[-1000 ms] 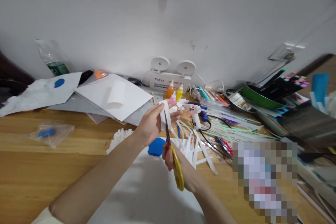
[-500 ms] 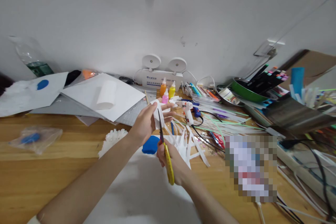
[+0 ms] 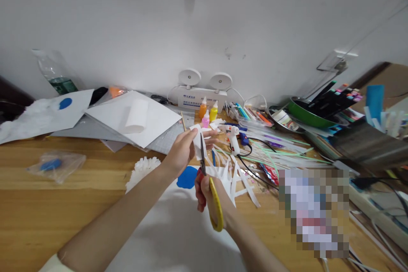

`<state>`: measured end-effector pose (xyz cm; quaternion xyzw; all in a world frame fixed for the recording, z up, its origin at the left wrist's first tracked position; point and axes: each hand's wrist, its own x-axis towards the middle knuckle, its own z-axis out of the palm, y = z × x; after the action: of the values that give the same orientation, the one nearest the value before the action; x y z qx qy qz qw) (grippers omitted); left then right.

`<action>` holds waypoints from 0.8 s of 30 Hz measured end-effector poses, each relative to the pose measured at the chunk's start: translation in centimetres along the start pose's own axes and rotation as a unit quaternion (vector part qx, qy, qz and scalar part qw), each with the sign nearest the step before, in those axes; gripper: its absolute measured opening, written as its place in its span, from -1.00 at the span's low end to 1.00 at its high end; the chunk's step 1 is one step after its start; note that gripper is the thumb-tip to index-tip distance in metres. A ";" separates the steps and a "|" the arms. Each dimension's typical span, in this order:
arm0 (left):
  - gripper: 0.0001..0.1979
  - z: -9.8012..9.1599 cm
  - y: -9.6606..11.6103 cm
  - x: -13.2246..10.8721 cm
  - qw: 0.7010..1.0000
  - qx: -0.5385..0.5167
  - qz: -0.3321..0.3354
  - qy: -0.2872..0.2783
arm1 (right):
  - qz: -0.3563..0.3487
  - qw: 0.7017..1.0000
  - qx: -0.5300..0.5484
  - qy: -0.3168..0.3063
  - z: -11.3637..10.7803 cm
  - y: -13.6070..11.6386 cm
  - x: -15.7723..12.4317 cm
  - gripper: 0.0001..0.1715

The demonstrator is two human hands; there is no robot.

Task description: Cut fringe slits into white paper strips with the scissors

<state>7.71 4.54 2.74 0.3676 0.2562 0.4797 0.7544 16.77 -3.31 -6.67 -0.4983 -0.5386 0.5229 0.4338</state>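
My left hand [image 3: 181, 153] pinches a small white paper piece [image 3: 198, 146] between thumb and fingers, its other fingers reaching out behind the paper. Scissors with yellow and red handles [image 3: 216, 208] are in my right hand [image 3: 210, 195], their blades pointing up against the paper. Below the hands, a blue patch [image 3: 187, 177] sits on a large white sheet [image 3: 172, 229], with ruffled white paper [image 3: 143, 169] at its left corner. Cut white strips [image 3: 244, 182] lie in a heap right of my right hand.
A white glue gun [image 3: 234, 142] with a black cable lies behind the strips. Paint bottles [image 3: 213, 111] stand near the wall. At left are a white board [image 3: 159, 119] with a paper roll [image 3: 137, 117] and a plastic bag [image 3: 60, 165]. A green bowl [image 3: 309, 114] of markers is at right.
The view has shifted, so the surroundings sit farther right. The scissors' handles have spread and my right hand has turned slightly; my left hand still holds the paper.
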 end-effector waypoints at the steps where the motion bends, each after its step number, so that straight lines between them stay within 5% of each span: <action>1: -0.71 0.0 0.0 0.0 1.000 0.001 -0.004 -0.001 | 0.003 1.000 -0.003 0.005 0.0 0.0 0.0 -0.33; 24: -0.62 -0.1 0.0 0.1 0.999 0.011 -0.039 -0.017 | 0.040 0.997 0.058 0.012 0.3 -0.5 0.0 -0.29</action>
<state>7.63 4.66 2.68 0.3734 0.2630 0.4410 0.7726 16.47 -3.34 -6.16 -0.4998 -0.4817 0.5643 0.4469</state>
